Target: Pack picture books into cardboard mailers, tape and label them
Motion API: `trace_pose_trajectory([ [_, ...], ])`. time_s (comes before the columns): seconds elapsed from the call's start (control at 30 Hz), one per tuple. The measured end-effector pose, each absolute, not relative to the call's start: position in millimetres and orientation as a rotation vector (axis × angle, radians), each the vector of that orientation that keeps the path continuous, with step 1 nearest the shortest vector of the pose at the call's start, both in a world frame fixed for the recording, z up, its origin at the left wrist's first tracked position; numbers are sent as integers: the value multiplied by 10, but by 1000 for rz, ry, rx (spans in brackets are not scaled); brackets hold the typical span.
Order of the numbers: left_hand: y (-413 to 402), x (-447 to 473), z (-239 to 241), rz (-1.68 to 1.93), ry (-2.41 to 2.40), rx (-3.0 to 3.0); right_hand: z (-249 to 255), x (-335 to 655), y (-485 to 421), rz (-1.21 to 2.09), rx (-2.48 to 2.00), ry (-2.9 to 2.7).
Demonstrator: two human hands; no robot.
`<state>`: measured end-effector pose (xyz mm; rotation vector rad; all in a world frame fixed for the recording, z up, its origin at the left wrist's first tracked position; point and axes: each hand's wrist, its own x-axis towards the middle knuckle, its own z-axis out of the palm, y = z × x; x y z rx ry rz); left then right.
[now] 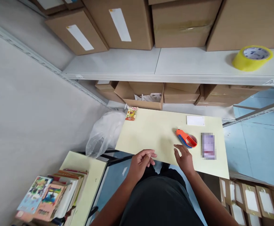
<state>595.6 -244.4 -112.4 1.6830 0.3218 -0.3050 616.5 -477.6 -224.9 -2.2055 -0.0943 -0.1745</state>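
Note:
Above the near edge of a pale yellow table (148,131), my left hand (142,162) hovers with loosely bent fingers and holds nothing I can see. My right hand (184,159) is over the same edge farther right, thumb and fingers apart, nothing between them. Just beyond its fingertips lies an orange and blue tape dispenser (183,135) with a tape roll in it. A pixelated purple flat item (208,147) is to the right of that hand. Behind them rests a stack of white labels or cards (195,121). A small colourful printed packet (131,114) sits at the far left corner.
Shelves (127,64) with cardboard boxes (186,25) rise behind the table. A yellow tape roll (252,59) sits on the upper shelf. On the left are a clear plastic bag (106,135) and stacked books (54,194). Labelled brown boxes (251,199) stand at lower right.

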Motion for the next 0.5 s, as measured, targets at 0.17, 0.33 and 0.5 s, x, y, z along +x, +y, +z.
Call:
trace_pose_trajectory([
  [0.17,-2333,5898,-1045,-270,376,1585,-1808,6138,-4336,-114,-2021,-295],
  [0.33,-2101,5775,-1060,-226,418,1530,-1501,6131,-3977,-198,-1931,-480],
  [0.5,-1786,5589,-1102,-179,434,1372,-1211,6053,-3537,-244,-1906,-653],
])
